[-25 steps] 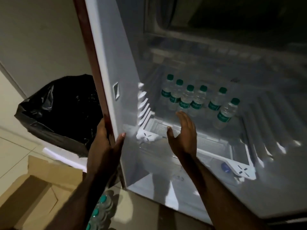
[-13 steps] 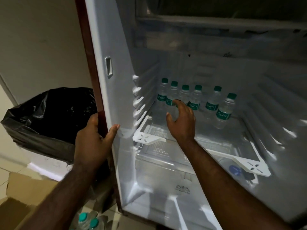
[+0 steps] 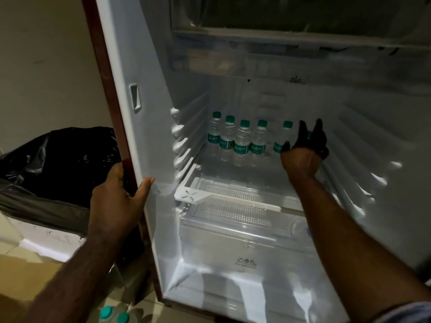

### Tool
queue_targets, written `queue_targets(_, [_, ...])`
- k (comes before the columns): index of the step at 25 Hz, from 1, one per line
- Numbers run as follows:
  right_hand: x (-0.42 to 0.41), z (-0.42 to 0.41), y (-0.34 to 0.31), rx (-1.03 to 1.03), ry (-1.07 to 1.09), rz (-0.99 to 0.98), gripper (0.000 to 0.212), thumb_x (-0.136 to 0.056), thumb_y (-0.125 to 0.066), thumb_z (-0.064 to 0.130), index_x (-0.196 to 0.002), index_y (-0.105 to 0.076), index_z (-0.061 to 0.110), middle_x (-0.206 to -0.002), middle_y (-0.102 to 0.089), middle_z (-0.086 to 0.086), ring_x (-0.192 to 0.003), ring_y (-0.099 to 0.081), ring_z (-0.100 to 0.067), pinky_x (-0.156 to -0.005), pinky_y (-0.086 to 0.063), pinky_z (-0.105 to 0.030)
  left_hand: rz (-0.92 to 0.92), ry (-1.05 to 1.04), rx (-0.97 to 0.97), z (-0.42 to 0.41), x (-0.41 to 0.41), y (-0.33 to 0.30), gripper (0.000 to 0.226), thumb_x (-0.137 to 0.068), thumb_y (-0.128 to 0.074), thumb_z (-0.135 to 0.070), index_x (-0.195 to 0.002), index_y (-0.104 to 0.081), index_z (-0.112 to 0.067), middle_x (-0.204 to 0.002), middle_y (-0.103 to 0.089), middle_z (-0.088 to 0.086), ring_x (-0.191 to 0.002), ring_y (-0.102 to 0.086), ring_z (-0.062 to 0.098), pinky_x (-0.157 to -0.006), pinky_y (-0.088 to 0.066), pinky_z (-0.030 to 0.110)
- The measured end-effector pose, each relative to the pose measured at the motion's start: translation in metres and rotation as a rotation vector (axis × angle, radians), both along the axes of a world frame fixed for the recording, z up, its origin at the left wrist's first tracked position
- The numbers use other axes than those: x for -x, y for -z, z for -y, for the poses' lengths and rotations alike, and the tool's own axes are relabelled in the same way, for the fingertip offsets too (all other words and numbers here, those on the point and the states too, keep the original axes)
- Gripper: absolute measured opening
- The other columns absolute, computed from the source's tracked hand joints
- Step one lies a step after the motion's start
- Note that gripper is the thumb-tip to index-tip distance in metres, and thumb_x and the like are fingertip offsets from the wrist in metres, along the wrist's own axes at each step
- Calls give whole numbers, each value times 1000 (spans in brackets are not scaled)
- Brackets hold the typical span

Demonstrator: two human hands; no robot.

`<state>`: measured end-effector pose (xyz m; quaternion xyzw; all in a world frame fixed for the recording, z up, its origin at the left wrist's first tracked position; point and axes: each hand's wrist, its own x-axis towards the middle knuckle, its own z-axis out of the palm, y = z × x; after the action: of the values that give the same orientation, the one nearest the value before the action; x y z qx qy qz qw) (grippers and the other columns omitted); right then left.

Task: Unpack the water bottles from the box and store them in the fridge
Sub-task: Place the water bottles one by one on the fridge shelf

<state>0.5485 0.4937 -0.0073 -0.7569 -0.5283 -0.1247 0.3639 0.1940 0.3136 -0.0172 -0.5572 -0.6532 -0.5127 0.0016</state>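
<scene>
The water bottles (image 3: 240, 142) stand upright in a row at the back of the fridge (image 3: 268, 229) on its clear shelf (image 3: 233, 183), green caps up, labels facing you; five show in full, close together, and a sixth at the right end is mostly hidden behind your right hand (image 3: 303, 155); that hand reaches deep into the fridge with its fingers (image 3: 318, 134) spread and released, raised in front of that last bottle, though you cannot tell whether they touch it; below the shelf sits a clear drawer (image 3: 233, 238), and ribbed rails line both inner walls; your left hand (image 3: 116, 201) is clamped on the edge of the fridge's left side wall (image 3: 130, 127), thumb on the white inner face, the other fingers wrapped round the dark red outer side; outside, to the left, a bin lined with a black bag (image 3: 58, 164) stands against the wall, well apart from the shelf; near the bottom edge, by your left forearm, two more green-capped bottles (image 3: 114, 314) lie low beside the brown cardboard box (image 3: 28, 269) on the floor.
</scene>
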Motion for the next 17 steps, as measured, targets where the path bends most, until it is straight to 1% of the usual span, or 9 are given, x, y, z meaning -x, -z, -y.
queue_targets(2, [-14,-14,-13,183,45,-38,67,-95,-46,37,-151,-10,31,-160,1,-6,-144,-11,-32,-111,-17,-53,-10,1,6,0,0,0,54,-82,-69,-38,-128,-51,-15,-111,-68,7,-74,-59,13,-75,-57,38])
queue_targets(3, [-18,-19,-17,248,33,-48,64,-97,-43,38,-151,-11,30,-160,-3,-6,-143,-15,-33,-110,-19,-52,-10,2,13,0,0,0,55,-82,-69,-38,-128,-51,-14,-112,-68,7,-75,-59,14,-75,-57,39])
queue_targets(5, [-23,-25,-19,302,-46,-58,55,-99,-41,35,-150,-23,25,-157,-15,-7,-137,-26,-34,-109,-26,-49,-5,-1,17,0,1,0,55,-82,-70,-38,-128,-51,-14,-112,-68,7,-75,-60,14,-76,-57,40])
queue_targets(8, [-24,-25,-17,202,-158,-99,45,-98,-44,20,-143,-40,16,-149,-29,-13,-128,-40,-35,-108,-34,-42,-1,-13,11,0,0,1,53,-83,-70,-38,-126,-52,-15,-110,-69,8,-73,-61,16,-75,-57,41])
queue_targets(10, [-26,-20,-20,144,-171,-116,44,-95,-46,9,-139,-45,13,-142,-38,-16,-123,-45,-35,-106,-36,-37,5,-22,5,-1,-1,2,52,-82,-70,-38,-126,-52,-15,-110,-69,8,-74,-64,19,-75,-57,41])
queue_targets(12, [-25,-12,-23,110,-174,-79,42,-94,-47,5,-135,-50,10,-137,-48,-16,-121,-49,-32,-103,-36,-32,11,-26,2,-1,-2,2,52,-82,-69,-39,-125,-52,-15,-109,-69,7,-73,-62,17,-74,-55,37])
queue_targets(14, [-19,-2,-23,12,-240,-107,38,-93,-48,2,-130,-55,6,-129,-57,-16,-113,-56,-28,-96,-41,-24,7,-25,-4,-2,-1,3,50,-82,-70,-39,-123,-53,-16,-105,-70,6,-69,-58,13,-72,-52,31])
queue_targets(16, [-3,10,-24,-96,-320,-229,37,-93,-47,-3,-126,-59,6,-121,-63,-14,-101,-60,-20,-84,-44,-12,6,-23,-7,-3,-1,3,49,-82,-70,-39,-123,-53,-16,-104,-70,5,-67,-57,11,-70,-51,29])
queue_targets(17, [8,14,-24,-134,-357,-245,39,-91,-47,-5,-126,-59,7,-120,-64,-13,-100,-61,-18,-83,-43,-12,6,-22,-11,-3,0,3,49,-83,-70,-39,-123,-53,-17,-104,-70,4,-66,-56,11,-70,-50,27])
